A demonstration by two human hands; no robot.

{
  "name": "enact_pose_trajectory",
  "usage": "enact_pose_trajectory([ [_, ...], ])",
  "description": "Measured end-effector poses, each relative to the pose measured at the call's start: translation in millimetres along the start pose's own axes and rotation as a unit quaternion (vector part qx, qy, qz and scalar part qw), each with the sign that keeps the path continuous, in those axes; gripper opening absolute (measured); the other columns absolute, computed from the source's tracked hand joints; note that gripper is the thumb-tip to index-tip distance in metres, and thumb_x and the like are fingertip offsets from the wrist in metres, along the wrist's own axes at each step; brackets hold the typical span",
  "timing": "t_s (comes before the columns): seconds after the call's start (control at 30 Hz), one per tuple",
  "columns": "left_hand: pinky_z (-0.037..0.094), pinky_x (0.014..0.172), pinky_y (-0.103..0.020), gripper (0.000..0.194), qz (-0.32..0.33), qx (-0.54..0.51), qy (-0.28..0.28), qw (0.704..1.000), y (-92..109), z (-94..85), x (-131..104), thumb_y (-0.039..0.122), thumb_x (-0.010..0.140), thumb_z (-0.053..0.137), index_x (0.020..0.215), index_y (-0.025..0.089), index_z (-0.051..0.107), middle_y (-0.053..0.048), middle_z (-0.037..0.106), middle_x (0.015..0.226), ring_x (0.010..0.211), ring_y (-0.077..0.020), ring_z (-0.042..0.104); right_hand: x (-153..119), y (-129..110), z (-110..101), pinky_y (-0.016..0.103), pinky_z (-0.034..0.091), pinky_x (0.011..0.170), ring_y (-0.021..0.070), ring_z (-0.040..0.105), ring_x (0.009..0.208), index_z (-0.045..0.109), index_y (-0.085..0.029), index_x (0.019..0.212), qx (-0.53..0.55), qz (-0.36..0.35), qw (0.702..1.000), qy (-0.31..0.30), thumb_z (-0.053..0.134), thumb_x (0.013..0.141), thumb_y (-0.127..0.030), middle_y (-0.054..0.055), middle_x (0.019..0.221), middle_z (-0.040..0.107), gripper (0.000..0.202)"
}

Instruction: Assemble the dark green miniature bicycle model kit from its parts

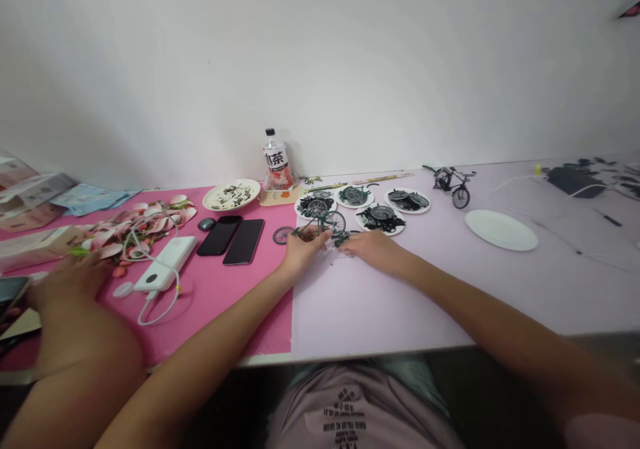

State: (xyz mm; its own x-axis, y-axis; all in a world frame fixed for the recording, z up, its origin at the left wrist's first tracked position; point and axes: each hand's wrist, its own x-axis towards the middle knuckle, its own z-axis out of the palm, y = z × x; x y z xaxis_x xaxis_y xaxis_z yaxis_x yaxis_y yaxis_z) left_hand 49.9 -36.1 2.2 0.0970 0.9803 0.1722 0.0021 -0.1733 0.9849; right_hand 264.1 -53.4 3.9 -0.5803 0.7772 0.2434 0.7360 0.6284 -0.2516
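My left hand (pixel 305 249) is closed on a partly built miniature bicycle (pixel 333 222) with dark green frame parts and spoked wheels, one wheel showing on either side of the fingers. Close by on the right, my right hand (pixel 375 249) rests low on the pale tabletop with its fingers drawn together. At those fingertips lies a small dark green part (pixel 342 240); its shape is too small to make out. Just behind the hands, several white plates hold loose bicycle parts, among them a plate (pixel 401 230) of dark pieces and a wheel.
A complete-looking dark model bicycle (pixel 453 184) stands at the back right, near an empty white plate (pixel 500 230). To the left are two phones (pixel 244 241), a white power bank (pixel 165 262) with a cable, a bottle (pixel 277 162) and pink petals (pixel 155 226). Another person's arm (pixel 83 329) reaches in.
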Motion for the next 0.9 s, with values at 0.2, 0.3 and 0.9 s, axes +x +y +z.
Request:
enact_pose_trajectory([
  [0.2,0.041,0.054,-0.025,0.038,0.007,0.01,-0.006,1.0,-2,0.4,2,0.048,0.068,0.084,0.071,0.015,0.066,0.0,0.058,0.062,0.056,-0.0121,0.052,3,3,4,0.027,0.044,0.073,0.019,0.069,0.086,0.077,-0.022,0.106,-0.045,-0.027,0.999,0.002,0.061,0.1,-0.023,0.006,0.099,0.077,0.017],
  [0.3,0.041,0.055,-0.026,0.039,0.008,0.012,-0.008,1.0,-3,0.6,2,0.049,0.068,0.085,0.071,0.015,0.066,0.0,0.059,0.062,0.056,-0.0126,0.053,3,4,7,0.027,0.044,0.073,0.0185,0.069,0.085,0.077,-0.021,0.101,-0.034,-0.038,0.999,0.016,0.062,0.1,-0.024,0.006,0.097,0.077,0.016],
  [0.9,0.042,0.059,-0.027,0.039,0.015,0.02,-0.023,0.999,0,-0.4,0,0.048,0.07,0.084,0.065,0.016,0.063,0.0,0.058,0.057,0.056,-0.0131,0.052,-2,-7,9,0.028,0.053,0.079,0.0193,0.073,0.087,0.075,-0.021,0.11,0.096,0.046,0.979,0.176,0.05,0.105,-0.038,0.007,0.103,0.079,0.031],
])
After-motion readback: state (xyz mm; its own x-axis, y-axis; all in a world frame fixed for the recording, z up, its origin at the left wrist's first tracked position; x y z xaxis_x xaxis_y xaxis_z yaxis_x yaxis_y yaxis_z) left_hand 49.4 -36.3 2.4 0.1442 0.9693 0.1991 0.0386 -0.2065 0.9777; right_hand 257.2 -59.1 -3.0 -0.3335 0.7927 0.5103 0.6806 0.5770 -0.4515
